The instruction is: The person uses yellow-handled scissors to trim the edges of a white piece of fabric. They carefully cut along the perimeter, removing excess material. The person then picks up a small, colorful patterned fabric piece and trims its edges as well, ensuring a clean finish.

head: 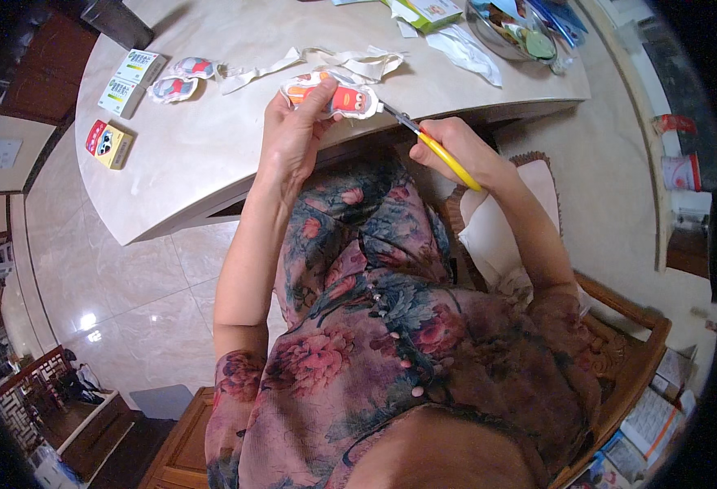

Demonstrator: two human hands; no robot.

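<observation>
My left hand (300, 125) pinches a fabric cutout (351, 101) printed with a red cartoon figure, thumb on top. It has a white border and is held just above the table's near edge. Scissors with yellow handles (444, 156) are in my right hand (462, 150); their blades (398, 114) point at the cutout's right end, by its white edge. Behind the cutout lies a long, frayed strip of white cloth (273, 72). Two more printed cutouts, one nearer (174, 89) and one farther (193, 67), rest to the left on the table.
Two white-and-green boxes (120, 96) and a yellow-and-red box (108, 145) stand on the pale table (181, 165). A dark cup (117, 24) is at the back left. At the back right are white tissue (465, 55), a green box (429, 13) and a bowl of scraps (511, 30).
</observation>
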